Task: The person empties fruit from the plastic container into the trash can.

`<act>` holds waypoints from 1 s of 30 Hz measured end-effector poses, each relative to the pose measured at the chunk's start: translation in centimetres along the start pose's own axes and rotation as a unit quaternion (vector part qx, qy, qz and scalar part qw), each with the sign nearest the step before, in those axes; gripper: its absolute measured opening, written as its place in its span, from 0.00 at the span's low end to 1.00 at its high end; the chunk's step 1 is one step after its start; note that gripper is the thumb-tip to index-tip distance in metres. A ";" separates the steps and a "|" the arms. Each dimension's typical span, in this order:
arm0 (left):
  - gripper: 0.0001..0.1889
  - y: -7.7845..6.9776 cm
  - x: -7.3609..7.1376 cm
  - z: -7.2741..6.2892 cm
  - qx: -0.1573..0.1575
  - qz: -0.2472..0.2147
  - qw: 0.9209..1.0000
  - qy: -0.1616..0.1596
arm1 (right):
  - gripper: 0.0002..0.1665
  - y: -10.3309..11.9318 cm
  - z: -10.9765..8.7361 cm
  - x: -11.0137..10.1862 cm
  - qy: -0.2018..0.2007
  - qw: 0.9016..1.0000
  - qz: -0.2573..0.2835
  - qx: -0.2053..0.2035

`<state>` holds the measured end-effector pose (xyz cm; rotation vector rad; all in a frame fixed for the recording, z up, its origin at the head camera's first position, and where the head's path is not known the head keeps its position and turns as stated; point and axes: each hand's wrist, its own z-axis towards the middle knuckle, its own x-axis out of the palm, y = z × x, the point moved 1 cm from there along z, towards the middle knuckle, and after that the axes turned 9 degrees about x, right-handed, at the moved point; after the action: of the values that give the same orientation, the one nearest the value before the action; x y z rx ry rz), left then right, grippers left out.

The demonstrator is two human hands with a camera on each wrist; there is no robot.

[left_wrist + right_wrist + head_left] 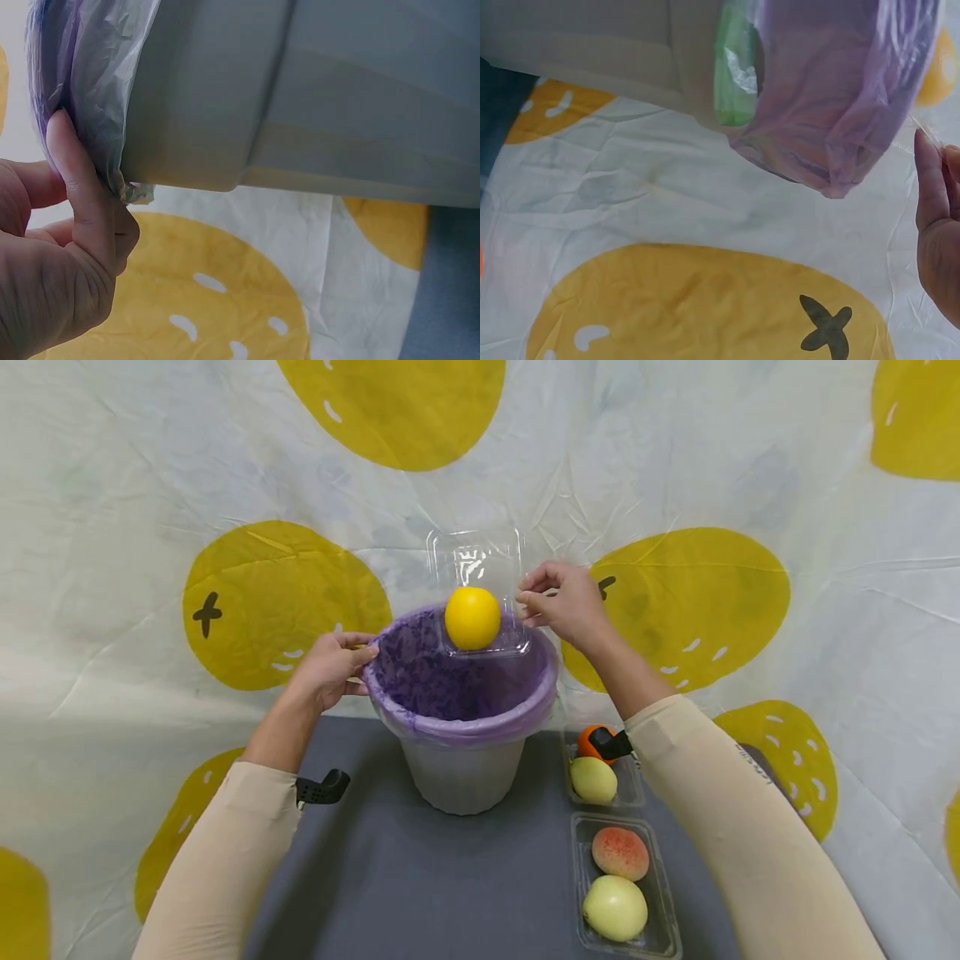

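A grey trash can (462, 777) lined with a purple plastic bag (480, 728) stands on the dark table. At its left rim my left hand (336, 670) holds the bag-covered edge, thumb and fingers on either side of it in the left wrist view. My right hand (564, 602) pinches the right edge of a clear plastic box (480, 547), tilted over the can's mouth. A round yellow fruit (472, 618) sits at the box's lower end. In the right wrist view only part of the right hand shows, beside the purple bag (832, 97).
Right of the can, one clear tray (630, 791) holds an orange (594, 742) and a pale yellow-green fruit (593, 779). A nearer tray (663, 906) holds a peach (620, 852) and another pale fruit (615, 907). Behind hangs a white cloth (660, 452) with yellow shapes.
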<state>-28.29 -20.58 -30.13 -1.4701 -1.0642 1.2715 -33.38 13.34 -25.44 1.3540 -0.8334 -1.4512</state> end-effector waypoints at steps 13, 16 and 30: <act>0.26 -0.3 0.0 -0.2 -0.001 0.008 1.000 -0.003 | 0.07 -0.1 -0.3 0.3 -0.037 0.998 -0.046 -0.032; 0.26 -0.3 0.0 -0.2 -0.001 0.008 1.000 -0.002 | 0.07 0.0 -0.3 0.3 -0.044 0.997 -0.053 -0.033; 0.26 -0.2 -0.3 -0.4 -0.005 0.007 1.000 -0.005 | 0.06 -0.1 -0.4 0.6 -0.062 0.994 -0.070 -0.063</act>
<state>-27.89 -20.83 -29.82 -1.4834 -1.0696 1.2867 -32.97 12.84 -25.84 1.2577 -0.7246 -1.6818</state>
